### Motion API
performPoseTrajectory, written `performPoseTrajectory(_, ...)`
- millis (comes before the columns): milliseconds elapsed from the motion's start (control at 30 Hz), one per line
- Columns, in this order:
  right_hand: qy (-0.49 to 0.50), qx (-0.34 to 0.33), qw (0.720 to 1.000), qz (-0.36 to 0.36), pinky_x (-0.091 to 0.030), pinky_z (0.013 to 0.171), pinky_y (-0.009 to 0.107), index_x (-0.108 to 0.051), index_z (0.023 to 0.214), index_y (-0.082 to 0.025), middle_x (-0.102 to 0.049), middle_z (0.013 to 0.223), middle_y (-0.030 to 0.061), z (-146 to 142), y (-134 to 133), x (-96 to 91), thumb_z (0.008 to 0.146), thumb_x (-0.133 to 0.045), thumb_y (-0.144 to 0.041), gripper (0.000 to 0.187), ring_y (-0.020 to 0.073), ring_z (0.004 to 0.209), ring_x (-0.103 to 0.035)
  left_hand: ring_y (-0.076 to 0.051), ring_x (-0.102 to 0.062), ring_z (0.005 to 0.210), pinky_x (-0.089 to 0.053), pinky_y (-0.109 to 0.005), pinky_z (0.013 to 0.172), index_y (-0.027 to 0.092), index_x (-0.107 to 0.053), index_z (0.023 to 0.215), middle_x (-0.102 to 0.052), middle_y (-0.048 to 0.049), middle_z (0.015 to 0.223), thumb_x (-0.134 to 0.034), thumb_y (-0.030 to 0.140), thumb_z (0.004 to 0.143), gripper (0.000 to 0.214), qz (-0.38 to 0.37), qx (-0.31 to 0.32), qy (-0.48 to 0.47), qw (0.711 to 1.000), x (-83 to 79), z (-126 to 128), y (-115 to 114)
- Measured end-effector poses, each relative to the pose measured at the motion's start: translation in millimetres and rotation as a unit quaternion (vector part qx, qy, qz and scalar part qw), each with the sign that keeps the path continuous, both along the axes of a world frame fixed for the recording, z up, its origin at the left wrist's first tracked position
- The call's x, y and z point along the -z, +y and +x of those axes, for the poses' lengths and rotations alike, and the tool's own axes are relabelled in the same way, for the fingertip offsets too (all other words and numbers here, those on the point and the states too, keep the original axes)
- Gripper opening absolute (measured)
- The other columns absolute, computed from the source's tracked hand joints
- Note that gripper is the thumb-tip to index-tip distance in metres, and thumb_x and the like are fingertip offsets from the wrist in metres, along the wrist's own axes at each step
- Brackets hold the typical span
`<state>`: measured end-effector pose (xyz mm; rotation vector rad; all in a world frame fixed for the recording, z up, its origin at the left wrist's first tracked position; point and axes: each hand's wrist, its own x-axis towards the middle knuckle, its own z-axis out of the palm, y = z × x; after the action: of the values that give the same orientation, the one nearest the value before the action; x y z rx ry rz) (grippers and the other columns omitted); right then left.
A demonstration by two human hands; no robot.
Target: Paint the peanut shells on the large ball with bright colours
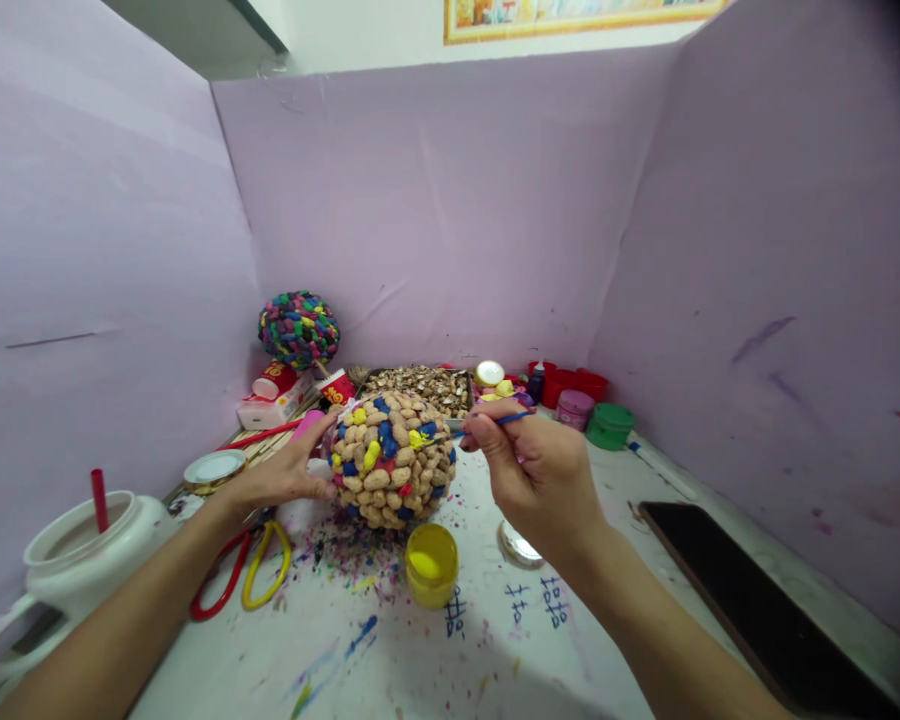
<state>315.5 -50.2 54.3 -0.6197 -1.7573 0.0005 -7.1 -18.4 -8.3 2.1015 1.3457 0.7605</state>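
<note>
A ball covered in peanuts in their shells (394, 478) sits on the table before me, some shells painted blue, yellow or red. Against its left side my left hand (300, 468) is curved, fingers and thumb gripping it. My right hand (536, 470) is closed in a pinch on a thin paintbrush (515, 417) with a blue handle. The brush's yellow tip is at the ball's upper right, by a yellow patch. In front of the ball stands an uncapped jar of yellow paint (431, 566). A jar lid (520, 546) lies partly behind my right wrist.
Scissors (268, 568) with red and yellow handles and a white pot (105, 545) are at left. A dark phone (750, 600) lies at right. Behind are a tray of peanut shells (420, 385), paint pots (610, 427) and a multicoloured ball (298, 330). Lilac panels (450, 210) enclose three sides.
</note>
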Motion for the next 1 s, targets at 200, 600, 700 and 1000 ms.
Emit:
performPoseTrajectory(200, 0.066, 0.021, 0.997, -0.019, -0.047, 0.051, 0.025, -0.063, 0.078, -0.014, -0.07, 0.072, 0.0066, 3.7, 3.1, 0.5, 0.09, -0.05, -0.022, 0.02, 0.0139, 0.057, -0.064, -0.039, -0.034, 0.132, -0.035, -0.055, 0.103, 0.026, -0.016, 0.148, -0.031, -0.0143, 0.148, -0.074, 0.059, 0.06, 0.111, -0.013, -0.016, 0.003, 1.0, -3.8, 3.5, -1.7)
performPoseTrajectory(600, 0.032, 0.001, 0.999, -0.006, -0.049, 0.058, 0.023, -0.063, 0.076, -0.015, -0.07, 0.069, 0.0044, -3.2, 1.7, 2.5, 0.09, -0.049, -0.019, 0.02, 0.013, 0.061, -0.065, -0.038, -0.033, 0.133, -0.033, -0.054, 0.105, 0.026, -0.012, 0.149, -0.03, -0.0145, 0.149, -0.073, 0.06, 0.062, 0.111, -0.016, -0.01, 0.013, 1.0, -2.7, 0.4, -1.6)
performPoseTrajectory(700, 0.047, 0.008, 0.999, -0.026, -0.049, 0.057, 0.024, -0.063, 0.077, -0.015, -0.069, 0.069, 0.0044, -2.8, 3.6, 3.1, 0.09, -0.05, -0.021, 0.019, 0.0137, 0.06, -0.065, -0.038, -0.031, 0.134, -0.03, -0.055, 0.107, 0.027, -0.014, 0.148, -0.03, -0.0139, 0.149, -0.073, 0.059, 0.062, 0.11, 0.001, -0.001, 0.015, 1.0, -4.0, 2.0, -2.0)
performPoseTrajectory(1000, 0.05, 0.024, 0.997, -0.062, -0.046, 0.05, 0.024, -0.06, 0.072, -0.017, -0.067, 0.061, 0.002, -1.0, 4.6, 2.5, 0.089, -0.049, -0.023, 0.021, 0.0128, 0.052, -0.062, -0.037, -0.035, 0.133, -0.031, -0.056, 0.106, 0.029, -0.011, 0.148, -0.032, -0.0149, 0.147, -0.074, 0.061, 0.06, 0.113, -0.033, 0.005, -0.033, 0.999, -0.8, 0.1, 0.0)
